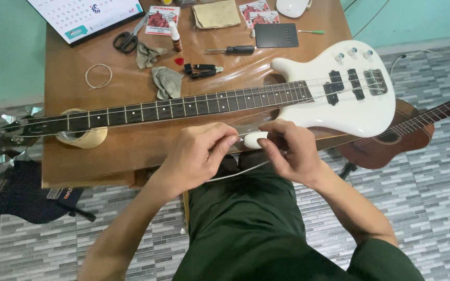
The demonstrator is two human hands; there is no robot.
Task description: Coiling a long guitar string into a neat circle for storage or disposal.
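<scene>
A white electric bass [339, 99] lies across a brown wooden table [131, 145], its dark neck [183, 106] reaching left to the headstock [6, 132]. Just in front of the body's lower horn, my left hand [196, 156] and my right hand [290, 151] pinch a thin metal string [238, 173] between fingertips. The string loops down over my lap. Both hands are closed on it, close together, near the table's front edge.
On the table sit a tape roll [82, 136] under the neck, a coiled string [98, 76], scissors [128, 37], rags [166, 81], a red pick [179, 61], a black tool [201, 70], a screwdriver [233, 50], a calendar [87, 14]. An acoustic guitar [391, 138] leans right; a dark guitar [11, 195] lies left.
</scene>
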